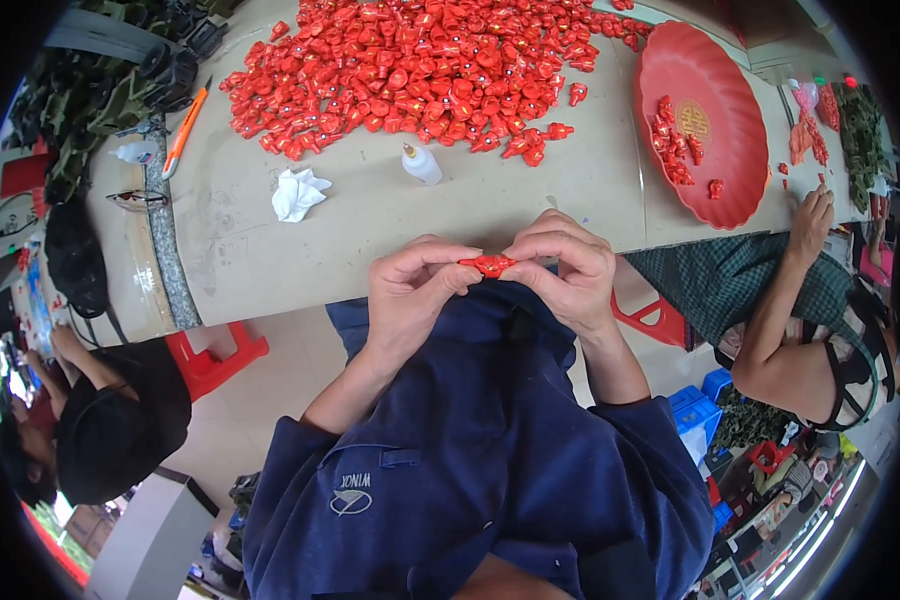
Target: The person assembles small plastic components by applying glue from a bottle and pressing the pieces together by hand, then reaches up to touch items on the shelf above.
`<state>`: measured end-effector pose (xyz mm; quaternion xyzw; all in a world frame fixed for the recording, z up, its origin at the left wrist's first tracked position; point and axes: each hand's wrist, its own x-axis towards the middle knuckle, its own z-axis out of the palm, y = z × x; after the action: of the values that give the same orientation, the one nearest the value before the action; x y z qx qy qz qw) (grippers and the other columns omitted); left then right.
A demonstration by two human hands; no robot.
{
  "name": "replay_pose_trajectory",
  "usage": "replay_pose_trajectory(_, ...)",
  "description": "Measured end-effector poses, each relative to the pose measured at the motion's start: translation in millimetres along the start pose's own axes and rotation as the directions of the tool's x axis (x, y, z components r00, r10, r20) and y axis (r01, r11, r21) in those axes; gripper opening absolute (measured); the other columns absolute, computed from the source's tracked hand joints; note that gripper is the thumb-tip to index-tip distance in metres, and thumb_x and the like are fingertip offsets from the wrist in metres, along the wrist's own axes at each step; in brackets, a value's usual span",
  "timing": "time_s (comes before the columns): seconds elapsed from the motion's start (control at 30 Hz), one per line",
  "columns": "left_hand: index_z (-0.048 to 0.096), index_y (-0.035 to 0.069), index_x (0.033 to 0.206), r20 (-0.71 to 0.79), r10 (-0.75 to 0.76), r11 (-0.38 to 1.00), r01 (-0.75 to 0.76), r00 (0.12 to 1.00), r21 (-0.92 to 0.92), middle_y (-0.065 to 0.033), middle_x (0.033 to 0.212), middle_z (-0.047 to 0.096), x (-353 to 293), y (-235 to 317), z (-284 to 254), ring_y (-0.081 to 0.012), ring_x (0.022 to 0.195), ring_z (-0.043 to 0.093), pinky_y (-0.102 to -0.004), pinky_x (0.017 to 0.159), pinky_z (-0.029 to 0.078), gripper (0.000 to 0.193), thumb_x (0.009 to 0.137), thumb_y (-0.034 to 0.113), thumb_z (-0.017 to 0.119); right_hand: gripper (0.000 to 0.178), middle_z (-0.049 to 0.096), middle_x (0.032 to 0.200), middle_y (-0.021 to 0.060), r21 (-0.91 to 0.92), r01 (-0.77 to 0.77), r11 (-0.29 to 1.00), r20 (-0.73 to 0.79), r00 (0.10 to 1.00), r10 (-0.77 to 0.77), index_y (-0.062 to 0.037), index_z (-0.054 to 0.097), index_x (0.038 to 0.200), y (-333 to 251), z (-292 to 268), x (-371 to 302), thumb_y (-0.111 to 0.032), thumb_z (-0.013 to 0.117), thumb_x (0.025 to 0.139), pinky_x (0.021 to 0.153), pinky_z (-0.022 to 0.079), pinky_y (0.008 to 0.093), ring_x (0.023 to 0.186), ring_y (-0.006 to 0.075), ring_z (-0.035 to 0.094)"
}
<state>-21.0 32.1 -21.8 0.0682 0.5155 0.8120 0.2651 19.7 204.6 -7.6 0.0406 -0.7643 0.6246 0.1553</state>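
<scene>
A small red plastic piece (pixel 489 265) is pinched between both my hands, just over the table's near edge. The thumb and fingers of my left hand (pixel 420 285) close on its left end. At its right end, the thumb and forefinger of my right hand (pixel 567 268) hold it the same way. Beyond my hands a white squeeze bottle (pixel 421 165) with a thin tip stands on the table. A crumpled white tissue (pixel 299 194) lies to its left. Farther back spreads a large pile of similar red pieces (pixel 420 75).
A red scalloped tray (pixel 735 150) at right holds several red pieces. An orange cutter knife (pixel 186 130) and dark glasses (pixel 138 199) lie at left. Co-workers sit on both sides; one's hand (pixel 813 215) is at the right table. Red stools (pixel 217 358) stand below the table edge.
</scene>
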Motion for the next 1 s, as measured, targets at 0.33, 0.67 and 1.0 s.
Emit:
replay_pose_trajectory(0.33,0.064,-0.002,0.090,0.000,0.006,0.999,-0.006,1.000,0.044,-0.0077,0.079,0.061,-1.8,2.8,-1.4,-0.0093,0.065,0.056,-0.0191,0.057,0.045,0.013,0.076,-0.003,0.062,0.014,0.060,0.069,0.0049,-0.001,0.027,1.000,-0.021,0.999,-0.027,-0.0014,0.064,0.076,0.5,4.5,-2.9,0.000,0.071,0.064,0.052,0.041,0.0235,0.059,0.0129,0.053)
replay_pose_trajectory(0.67,0.063,-0.001,0.090,-0.003,0.013,1.000,-0.013,1.000,0.024,-0.0075,0.079,0.061,-2.5,1.7,-3.5,-0.0090,0.065,0.057,-0.0189,0.057,0.045,0.014,0.077,-0.003,0.062,0.017,0.060,0.072,0.0076,0.008,-0.001,1.000,0.005,1.000,0.001,0.0004,0.061,0.077,1.6,6.1,-5.1,-0.001,0.073,0.064,0.053,0.041,0.0231,0.061,0.0135,0.053)
replay_pose_trajectory(1.0,0.063,-0.001,0.090,-0.003,0.011,1.000,-0.011,1.000,0.020,-0.0075,0.079,0.061,-2.9,2.7,-4.1,-0.0093,0.065,0.056,-0.0190,0.056,0.045,0.014,0.076,-0.003,0.062,0.015,0.059,0.069,0.0047,0.020,-0.010,1.000,-0.036,0.999,0.010,-0.0014,0.063,0.076,0.9,9.7,-4.8,0.000,0.072,0.063,0.051,0.040,0.0229,0.058,0.0120,0.052)
